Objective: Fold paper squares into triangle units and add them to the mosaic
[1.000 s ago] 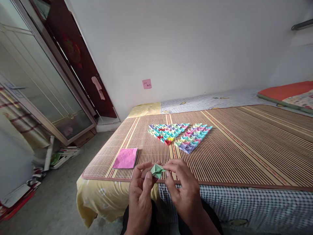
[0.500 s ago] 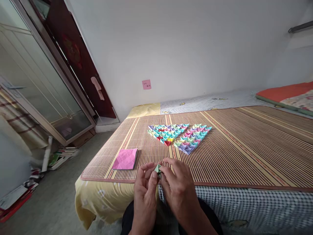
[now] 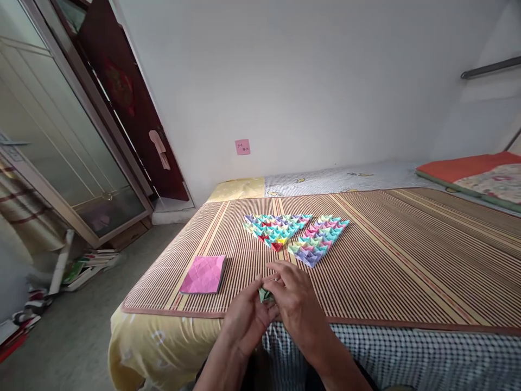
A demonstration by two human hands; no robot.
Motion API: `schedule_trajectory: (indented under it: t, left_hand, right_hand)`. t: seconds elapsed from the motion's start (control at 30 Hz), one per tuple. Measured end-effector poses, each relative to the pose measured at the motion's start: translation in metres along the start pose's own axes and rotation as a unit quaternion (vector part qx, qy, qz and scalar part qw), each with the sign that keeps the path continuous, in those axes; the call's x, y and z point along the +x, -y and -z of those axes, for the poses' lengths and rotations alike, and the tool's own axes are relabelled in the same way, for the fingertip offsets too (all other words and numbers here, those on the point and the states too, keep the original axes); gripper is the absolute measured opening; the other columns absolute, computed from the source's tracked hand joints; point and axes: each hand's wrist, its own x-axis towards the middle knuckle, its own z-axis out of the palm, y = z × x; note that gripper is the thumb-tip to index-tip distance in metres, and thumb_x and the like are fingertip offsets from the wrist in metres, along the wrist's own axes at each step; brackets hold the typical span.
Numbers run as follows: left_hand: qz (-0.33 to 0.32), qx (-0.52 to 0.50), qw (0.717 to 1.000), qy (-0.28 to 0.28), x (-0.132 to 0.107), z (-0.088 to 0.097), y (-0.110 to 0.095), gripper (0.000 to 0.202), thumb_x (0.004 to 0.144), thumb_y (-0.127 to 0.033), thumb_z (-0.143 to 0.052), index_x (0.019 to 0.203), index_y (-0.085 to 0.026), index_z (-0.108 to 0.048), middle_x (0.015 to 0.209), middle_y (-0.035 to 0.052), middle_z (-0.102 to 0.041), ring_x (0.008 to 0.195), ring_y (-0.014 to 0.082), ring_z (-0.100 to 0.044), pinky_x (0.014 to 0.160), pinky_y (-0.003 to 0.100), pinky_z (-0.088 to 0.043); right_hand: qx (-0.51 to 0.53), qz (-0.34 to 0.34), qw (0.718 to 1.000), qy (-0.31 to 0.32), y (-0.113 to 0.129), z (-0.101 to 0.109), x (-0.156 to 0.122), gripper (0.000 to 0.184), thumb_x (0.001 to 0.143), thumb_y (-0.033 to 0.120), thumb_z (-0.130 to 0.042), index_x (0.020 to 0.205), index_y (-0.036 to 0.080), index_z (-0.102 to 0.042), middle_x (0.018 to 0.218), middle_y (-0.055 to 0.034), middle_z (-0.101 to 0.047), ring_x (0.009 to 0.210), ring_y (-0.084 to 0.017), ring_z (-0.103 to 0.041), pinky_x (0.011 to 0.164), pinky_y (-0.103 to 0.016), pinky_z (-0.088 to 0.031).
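Between my hands, above the front edge of the mat, is a small folded green paper piece [image 3: 265, 295]. My left hand [image 3: 247, 315] supports it from the left and below, thumb along its upper side. Coming from the right, my right hand [image 3: 293, 298] pinches it with thumb and index finger, and its fingers hide part of the folds. Beyond my hands lie two groups of colourful folded paper pieces, a left group [image 3: 277, 228] and a right group [image 3: 321, 239], set in rows. A pink stack of square paper [image 3: 203, 274] rests to the left.
The striped bamboo mat [image 3: 391, 260] covers the bed, with a checked cloth [image 3: 407, 350] and yellow cloth [image 3: 163, 339] hanging at the front. A folded orange quilt [image 3: 468, 165] lies far right. A pink note [image 3: 242, 146] sticks to the wall.
Both hands have turned the green paper piece, and my left hand has rolled over so its palm shows more. The view has tilted up slightly.
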Motion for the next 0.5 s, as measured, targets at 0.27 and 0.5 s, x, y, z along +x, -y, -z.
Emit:
schedule_trajectory:
  t: [0.27,0.5]
  left_hand:
    - [-0.028,-0.034,0.999,0.004,0.042,-0.006,-0.032,0.036,0.107,-0.014,-0.040,0.093,-0.005,-0.073,0.082,0.0115,-0.075,0.068,0.0149,-0.070,0.069,0.027,-0.057]
    - [-0.009,-0.026,0.999,0.031,0.095,-0.014,-0.055,0.037,0.106,-0.013,-0.041,0.084,-0.006,-0.070,0.066,0.0065,-0.068,0.055,0.0129,-0.064,0.054,0.023,-0.051]
  right_hand:
    - [0.010,0.007,1.000,0.024,-0.026,-0.014,0.053,0.035,0.081,-0.008,-0.064,0.095,0.022,-0.075,0.122,-0.0106,-0.072,0.116,-0.031,-0.065,0.095,-0.051,-0.056]
    - [0.045,0.007,0.998,0.039,-0.055,-0.030,0.085,0.031,0.080,-0.012,-0.059,0.080,0.018,-0.068,0.118,-0.0096,-0.071,0.112,-0.028,-0.064,0.092,-0.045,-0.056]
